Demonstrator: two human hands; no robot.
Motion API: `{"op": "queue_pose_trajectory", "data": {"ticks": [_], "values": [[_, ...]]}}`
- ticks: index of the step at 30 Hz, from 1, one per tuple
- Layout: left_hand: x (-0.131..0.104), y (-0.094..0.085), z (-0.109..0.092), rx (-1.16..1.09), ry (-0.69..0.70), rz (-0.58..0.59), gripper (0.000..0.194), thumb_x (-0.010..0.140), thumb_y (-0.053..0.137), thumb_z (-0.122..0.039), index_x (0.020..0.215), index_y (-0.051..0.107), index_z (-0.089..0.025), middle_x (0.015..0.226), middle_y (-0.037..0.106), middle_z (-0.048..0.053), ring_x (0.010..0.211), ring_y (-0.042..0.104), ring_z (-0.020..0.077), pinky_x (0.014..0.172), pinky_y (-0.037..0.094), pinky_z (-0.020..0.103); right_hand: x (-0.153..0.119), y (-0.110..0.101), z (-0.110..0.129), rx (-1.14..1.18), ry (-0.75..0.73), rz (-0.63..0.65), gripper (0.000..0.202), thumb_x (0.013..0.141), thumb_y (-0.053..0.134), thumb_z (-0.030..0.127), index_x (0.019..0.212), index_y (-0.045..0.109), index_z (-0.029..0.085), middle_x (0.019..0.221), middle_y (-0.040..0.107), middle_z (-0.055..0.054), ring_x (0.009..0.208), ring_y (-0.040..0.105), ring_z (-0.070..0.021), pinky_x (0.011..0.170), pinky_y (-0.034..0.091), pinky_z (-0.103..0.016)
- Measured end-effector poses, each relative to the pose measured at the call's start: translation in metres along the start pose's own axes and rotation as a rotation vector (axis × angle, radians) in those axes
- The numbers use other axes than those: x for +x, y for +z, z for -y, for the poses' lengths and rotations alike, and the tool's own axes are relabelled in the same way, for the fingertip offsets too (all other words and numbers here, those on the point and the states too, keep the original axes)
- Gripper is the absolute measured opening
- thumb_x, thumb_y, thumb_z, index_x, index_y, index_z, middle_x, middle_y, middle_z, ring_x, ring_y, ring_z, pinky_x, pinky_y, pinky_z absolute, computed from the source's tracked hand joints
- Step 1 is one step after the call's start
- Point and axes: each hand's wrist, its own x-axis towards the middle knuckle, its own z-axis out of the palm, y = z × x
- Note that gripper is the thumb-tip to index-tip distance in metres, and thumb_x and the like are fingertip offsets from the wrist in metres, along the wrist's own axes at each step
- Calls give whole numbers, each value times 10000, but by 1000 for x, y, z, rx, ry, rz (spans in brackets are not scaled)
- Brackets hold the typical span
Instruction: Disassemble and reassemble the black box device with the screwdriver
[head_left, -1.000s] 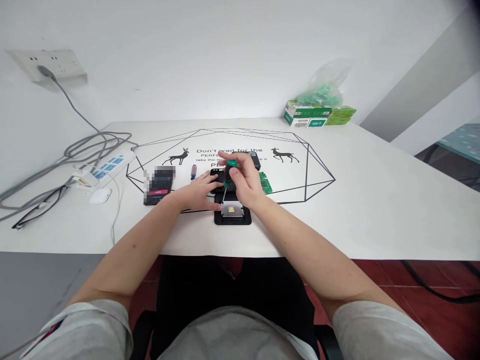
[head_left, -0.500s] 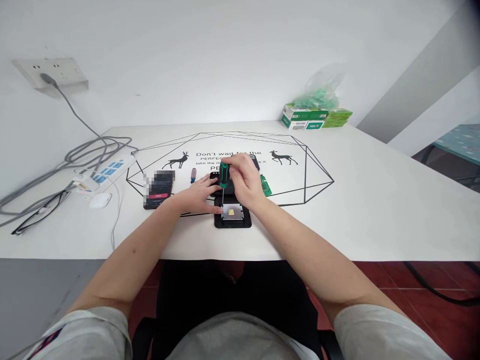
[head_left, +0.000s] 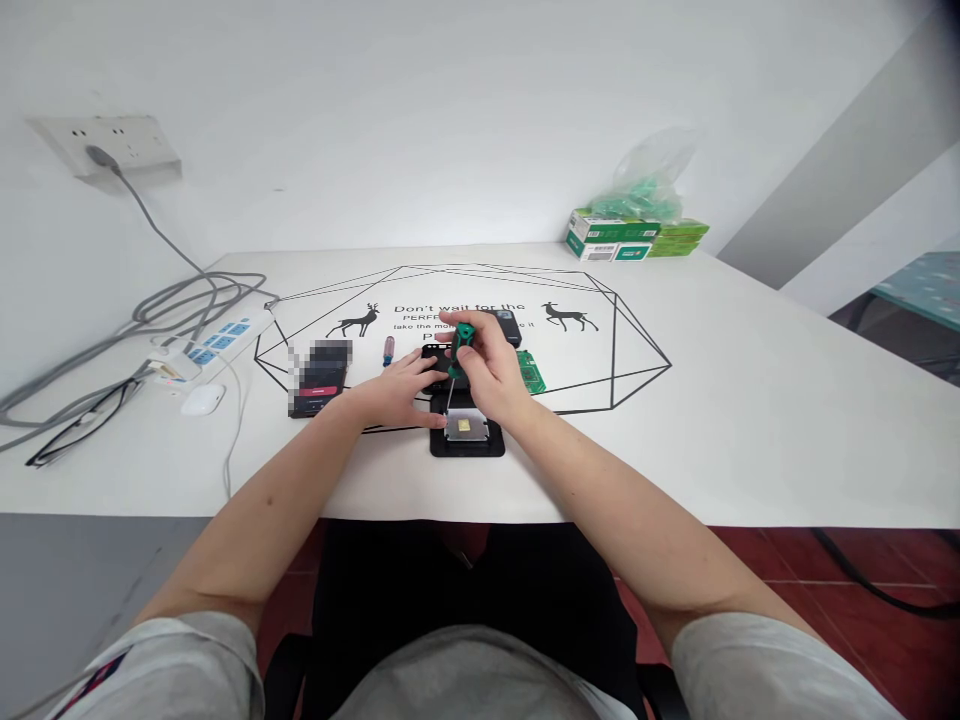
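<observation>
A green and black screwdriver point(head_left: 463, 347) is held in my right hand point(head_left: 493, 368), its shaft slanting down to the upper left part of a metal plate point(head_left: 478, 428). That plate, with a small yellowish square on it, lies in a black housing point(head_left: 469, 450) near the table's front. My left hand point(head_left: 401, 388) lies with fingers spread, the thumb at the housing's left edge and the fingertips on a black case part point(head_left: 433, 356). Partly behind my right hand are a green circuit board point(head_left: 532, 372) and a black object point(head_left: 507, 326).
A small screwdriver point(head_left: 388, 350) and a phone point(head_left: 322, 380) lie left of my hands. Farther left are an earbud case point(head_left: 203, 400), glasses point(head_left: 75, 430), a power strip point(head_left: 225, 338) and coiled cables. Green and white boxes point(head_left: 611, 235) with a plastic bag stand at the back right.
The screwdriver's handle has tilted to the right, and the fingers of my right hand have shifted and opened somewhat around it. My left hand has stayed nearly in place.
</observation>
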Motion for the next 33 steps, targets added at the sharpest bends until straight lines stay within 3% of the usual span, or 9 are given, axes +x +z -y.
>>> {"op": "queue_pose_trajectory", "data": {"ticks": [4, 9, 13, 17, 21, 26, 30, 33], "values": [[-1, -10, -10, 28, -93, 155, 972, 901, 679, -885, 1635, 550, -262, 1835, 344, 159, 1749, 95, 462, 1379, 211, 654, 5, -5, -4, -202, -145, -82, 448, 1020, 475, 138, 1341, 711, 344, 1357, 679, -79, 1310, 673, -267, 1112, 610, -545], [0, -16, -19, 23, -146, 210, 994, 914, 696, -838, 1676, 514, -226, 1863, 275, 164, 1755, 55, 450, 1396, 171, 632, 9, -5, -7, -272, -237, -164, 471, 1011, 450, 91, 1281, 749, 335, 1160, 658, -64, 1124, 688, -230, 1009, 620, -492], [0, -15, -18, -9, -84, 149, 912, 905, 772, -747, 1647, 550, -265, 1824, 372, 129, 1751, 83, 451, 1391, 192, 641, 8, -6, -1, -225, -225, -155, 404, 1013, 471, 109, 1236, 742, 308, 1196, 765, -61, 1122, 735, -230, 969, 636, -463], [-2, -18, -20, -62, 10, 65, 805, 908, 826, -621, 1601, 596, -283, 1797, 412, 133, 1734, 172, 452, 1379, 242, 668, 6, -5, 4, -163, -70, -128, 238, 1015, 661, 291, 1249, 700, 306, 1266, 816, -63, 1116, 776, -242, 979, 647, -470], [-4, -23, -25, -124, 63, 10, 795, 921, 817, -431, 1651, 544, -274, 1751, 470, 146, 1674, 328, 452, 1357, 317, 673, 4, 1, 1, -45, 57, -100, 465, 863, 868, 359, 1225, 578, 324, 1311, 817, -62, 1158, 804, -271, 1038, 632, -517], [-3, -21, -19, -105, 94, -25, 702, 936, 769, -370, 1609, 587, -284, 1708, 528, 129, 1698, 296, 424, 1373, 280, 680, 3, 4, -2, 72, 152, -88, 387, 932, 731, 293, 1216, 472, 332, 1333, 799, -59, 1192, 813, -249, 1113, 612, -541], [-2, -17, -12, -47, 32, -38, 642, 959, 700, -354, 1582, 597, -238, 1710, 529, 144, 1706, 280, 424, 1384, 228, 699, 5, -3, -3, 44, 84, -63, 380, 954, 543, 187, 1308, 577, 322, 1410, 728, -73, 1262, 743, -246, 1058, 623, -511], [-1, -18, -10, -97, -37, -92, 728, 944, 592, -221, 1665, 489, -201, 1692, 540, 158, 1653, 390, 387, 1379, 265, 669, 7, -8, -3, -86, -13, -92, 418, 956, 512, 168, 1296, 683, 340, 1288, 680, -64, 1212, 684, -262, 1020, 614, -519]]}}
